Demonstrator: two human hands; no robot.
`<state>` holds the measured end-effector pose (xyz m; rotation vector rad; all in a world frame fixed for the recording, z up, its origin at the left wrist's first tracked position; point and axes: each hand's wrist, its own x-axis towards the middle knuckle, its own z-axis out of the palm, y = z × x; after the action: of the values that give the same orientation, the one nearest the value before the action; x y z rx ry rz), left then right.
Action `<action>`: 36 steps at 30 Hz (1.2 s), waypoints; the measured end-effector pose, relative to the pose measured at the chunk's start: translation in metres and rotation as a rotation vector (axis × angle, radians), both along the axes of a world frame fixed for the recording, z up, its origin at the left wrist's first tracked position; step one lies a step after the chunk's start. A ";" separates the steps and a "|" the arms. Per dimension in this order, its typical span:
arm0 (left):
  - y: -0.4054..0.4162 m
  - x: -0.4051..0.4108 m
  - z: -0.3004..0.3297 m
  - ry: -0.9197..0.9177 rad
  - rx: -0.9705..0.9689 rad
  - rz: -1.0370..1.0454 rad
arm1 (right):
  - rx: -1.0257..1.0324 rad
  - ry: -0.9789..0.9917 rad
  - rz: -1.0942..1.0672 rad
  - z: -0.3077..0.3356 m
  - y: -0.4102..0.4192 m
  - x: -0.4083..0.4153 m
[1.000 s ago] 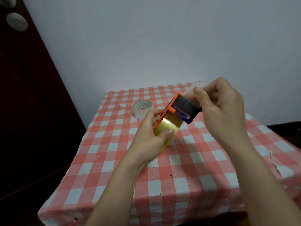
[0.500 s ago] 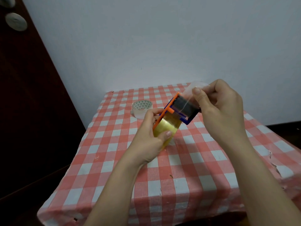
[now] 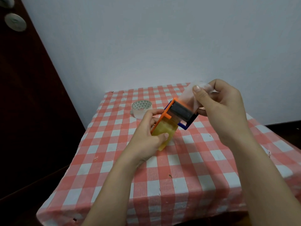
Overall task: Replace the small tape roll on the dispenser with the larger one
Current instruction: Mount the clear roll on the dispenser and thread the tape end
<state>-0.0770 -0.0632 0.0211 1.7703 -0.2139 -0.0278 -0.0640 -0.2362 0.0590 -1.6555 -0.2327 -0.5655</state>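
A table point(image 3: 162, 185) is standing against a pale wall, wearing a red-and-white checked cloth point(image 3: 101, 162) that is draping over its front and left edges. 1 small tape roll point(image 3: 141, 108) with a triangle-patterned core is lying flat on the cloth near the far left corner.

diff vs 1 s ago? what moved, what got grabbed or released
The right hand drew the clear tape strip further out, up and away from the dispenser, so more tape now shows past the roller. Nothing was taken or released. The left hand keeps gripping the yellow roll on the dispenser; the clear roll on the checked tablecloth has not moved.
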 end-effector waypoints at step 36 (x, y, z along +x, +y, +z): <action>-0.001 0.002 -0.003 -0.034 -0.103 -0.111 | 0.342 0.357 0.371 -0.009 -0.021 0.019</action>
<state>-0.0747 -0.0640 0.0185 1.6558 -0.3329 -0.0658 -0.0445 -0.2573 0.0499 -1.3095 -0.1635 -0.0208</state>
